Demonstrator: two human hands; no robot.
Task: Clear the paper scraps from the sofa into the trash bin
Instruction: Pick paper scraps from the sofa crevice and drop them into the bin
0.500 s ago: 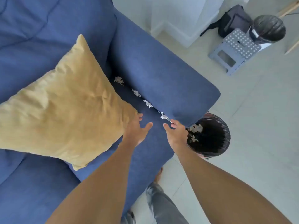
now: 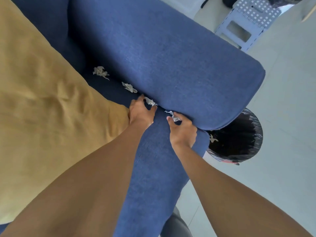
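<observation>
Four crumpled white paper scraps are seen lined along the crease where the seat of the blue sofa [image 2: 171,57] meets its armrest: far scrap [image 2: 100,72], second scrap [image 2: 129,87], third scrap [image 2: 150,101], nearest scrap [image 2: 173,116]. The left hand [image 2: 140,112] is spread, forefinger and thumb bracketing the third scrap without closing on it. The right hand [image 2: 183,130] is curled with fingertips on the nearest scrap; whether it is actually pinched cannot be told. The trash bin [image 2: 239,134], lined with a glossy black bag and already holding a scrap, stands on the floor just past the armrest end. Risk noted: the scraps are thin, light and ragged, so a loose pinch could push them deeper into the crease or let them flutter onto the floor short of the bin. The sofa fabric is a coarse weave; the mustard cushion [image 2: 42,108] looks soft and wrinkled and lies close beside the left hand.
</observation>
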